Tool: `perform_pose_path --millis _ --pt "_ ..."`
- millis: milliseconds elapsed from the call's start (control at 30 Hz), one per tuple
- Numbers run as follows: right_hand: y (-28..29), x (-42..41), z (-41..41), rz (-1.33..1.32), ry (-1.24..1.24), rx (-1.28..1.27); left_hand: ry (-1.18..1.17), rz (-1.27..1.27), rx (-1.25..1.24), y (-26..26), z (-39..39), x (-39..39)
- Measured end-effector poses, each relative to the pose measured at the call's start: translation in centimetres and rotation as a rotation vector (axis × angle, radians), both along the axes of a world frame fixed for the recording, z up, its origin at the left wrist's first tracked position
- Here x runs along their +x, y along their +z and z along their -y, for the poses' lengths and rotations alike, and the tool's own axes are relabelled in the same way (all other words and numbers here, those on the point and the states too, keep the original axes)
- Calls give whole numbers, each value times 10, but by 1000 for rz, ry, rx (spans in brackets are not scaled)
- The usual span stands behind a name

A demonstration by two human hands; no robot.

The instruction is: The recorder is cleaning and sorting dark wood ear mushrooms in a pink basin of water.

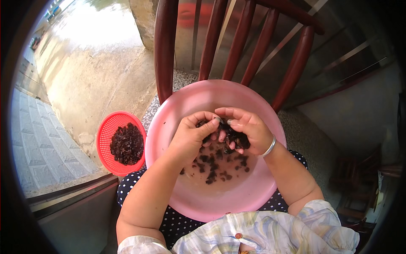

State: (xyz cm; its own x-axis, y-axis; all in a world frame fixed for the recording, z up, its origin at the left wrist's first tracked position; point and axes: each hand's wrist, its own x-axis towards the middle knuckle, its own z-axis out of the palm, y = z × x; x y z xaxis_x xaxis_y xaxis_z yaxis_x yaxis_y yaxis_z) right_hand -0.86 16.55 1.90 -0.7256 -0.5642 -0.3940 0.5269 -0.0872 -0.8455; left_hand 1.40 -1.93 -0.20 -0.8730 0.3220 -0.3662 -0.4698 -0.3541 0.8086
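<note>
Both my hands are over a pink plastic basin (222, 203) that holds cloudy water. Wet dark pieces, which look like wood ear fungus (239, 138), lie in my right hand (253, 130), its palm turned up and fingers curled beneath them. My left hand (193, 133) pinches a bit of the same dark fungus between thumb and forefinger, close to the right fingertips. Some of its other fingers are hidden. More dark pieces (212, 166) float or rest in the water below. A silver bangle (269, 146) circles the right wrist.
Left of the basin, a red plastic colander (103, 139) contains a heap of dark fungus pieces (127, 144). Beyond the basin rises a dark red wooden chair back (209, 41). A concrete floor (95, 79) stretches to the left, and a grey tiled wall (47, 136) borders it.
</note>
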Motion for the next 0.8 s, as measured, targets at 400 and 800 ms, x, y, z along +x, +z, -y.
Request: perform_pose_path --millis 400,800 --pt "-15 -8 -10 92 -154 -292 74 159 99 6 5 -3" --pt "-9 -3 -3 184 -145 -143 129 -322 -329 -5 -9 3"
